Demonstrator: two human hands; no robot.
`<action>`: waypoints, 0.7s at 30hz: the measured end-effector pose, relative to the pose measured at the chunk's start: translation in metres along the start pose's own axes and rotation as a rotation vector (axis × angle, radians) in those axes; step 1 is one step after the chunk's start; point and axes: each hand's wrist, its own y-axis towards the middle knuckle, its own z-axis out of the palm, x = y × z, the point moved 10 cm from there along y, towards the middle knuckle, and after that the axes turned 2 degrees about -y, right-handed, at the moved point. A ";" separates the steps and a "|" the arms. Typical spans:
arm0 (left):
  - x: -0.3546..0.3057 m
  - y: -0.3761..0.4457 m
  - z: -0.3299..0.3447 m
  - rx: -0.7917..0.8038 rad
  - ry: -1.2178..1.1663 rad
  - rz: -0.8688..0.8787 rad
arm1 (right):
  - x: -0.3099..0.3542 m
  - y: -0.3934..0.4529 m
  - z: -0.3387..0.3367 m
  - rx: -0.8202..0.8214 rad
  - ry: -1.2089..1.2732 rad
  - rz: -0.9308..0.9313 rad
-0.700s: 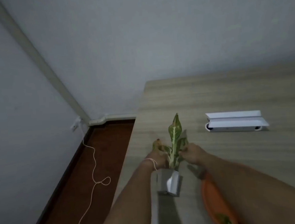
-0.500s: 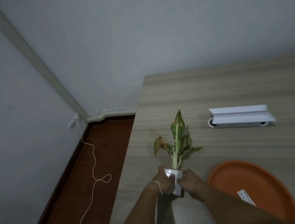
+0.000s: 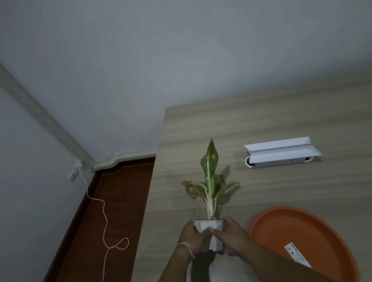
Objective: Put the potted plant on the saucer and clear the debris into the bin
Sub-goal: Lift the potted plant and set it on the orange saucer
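A small potted plant (image 3: pixel 210 183) with green-and-cream leaves and one withered brown leaf stands upright in a white angular pot (image 3: pixel 209 225). My left hand (image 3: pixel 191 237) grips the pot's left side and my right hand (image 3: pixel 231 237) grips its right side, near the table's front left. To the right, apart from the pot, lies the orange saucer (image 3: pixel 283 226) with a white label (image 3: pixel 297 254) inside it. My right forearm covers the saucer's near edge. No bin is in view.
A white folded stand-like object (image 3: pixel 281 153) lies farther back on the wooden table (image 3: pixel 267 116). The table's left edge drops to a dark red floor (image 3: pixel 110 213) where a white cord (image 3: pixel 103 225) trails from a wall socket (image 3: pixel 74 173).
My hands have slid from the leaves down to the white pot and now hold it on both sides. The view has tilted, and more of the orange saucer shows.
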 end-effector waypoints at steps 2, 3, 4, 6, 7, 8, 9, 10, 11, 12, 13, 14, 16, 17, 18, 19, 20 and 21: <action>-0.022 0.003 0.007 -0.005 -0.026 0.054 | 0.020 -0.010 -0.020 -0.030 0.072 -0.067; -0.035 0.003 0.013 0.002 -0.044 0.086 | 0.033 -0.019 -0.033 -0.045 0.116 -0.101; -0.047 0.003 0.022 0.009 -0.063 0.111 | 0.040 -0.023 -0.046 -0.058 0.149 -0.132; -0.069 0.001 0.043 0.026 -0.106 0.146 | 0.052 -0.030 -0.079 -0.094 0.224 -0.198; -0.079 0.000 0.055 0.037 -0.127 0.162 | 0.051 -0.031 -0.094 -0.104 0.248 -0.207; -0.087 -0.002 0.068 0.048 -0.136 0.182 | 0.049 -0.033 -0.109 -0.104 0.259 -0.209; -0.097 -0.005 0.080 0.060 -0.133 0.204 | 0.047 -0.036 -0.122 -0.096 0.260 -0.215; -0.106 -0.009 0.091 0.065 -0.133 0.230 | 0.045 -0.039 -0.134 -0.095 0.239 -0.218; -0.114 -0.013 0.102 0.068 -0.135 0.267 | 0.043 -0.042 -0.145 -0.101 0.221 -0.228; -0.120 -0.016 0.113 0.074 -0.126 0.294 | 0.041 -0.046 -0.157 -0.121 0.211 -0.233; -0.128 -0.021 0.126 0.091 -0.117 0.320 | 0.036 -0.048 -0.170 -0.148 0.196 -0.243; -0.131 -0.023 0.138 0.104 -0.104 0.337 | 0.033 -0.051 -0.180 -0.167 0.179 -0.247; -0.133 -0.026 0.161 0.129 -0.092 0.353 | 0.024 -0.058 -0.199 -0.196 0.163 -0.258; -0.133 -0.027 0.169 0.125 -0.087 0.346 | 0.019 -0.060 -0.207 -0.201 0.164 -0.261; -0.130 -0.027 0.177 0.116 -0.080 0.334 | 0.015 -0.062 -0.215 -0.201 0.158 -0.257; -0.129 -0.029 0.184 0.108 -0.069 0.327 | 0.011 -0.064 -0.221 -0.195 0.159 -0.266; -0.127 -0.030 0.190 0.103 -0.061 0.319 | 0.007 -0.066 -0.225 -0.183 0.151 -0.262; -0.124 -0.029 0.196 0.089 -0.055 0.316 | 0.005 -0.068 -0.229 -0.175 0.160 -0.270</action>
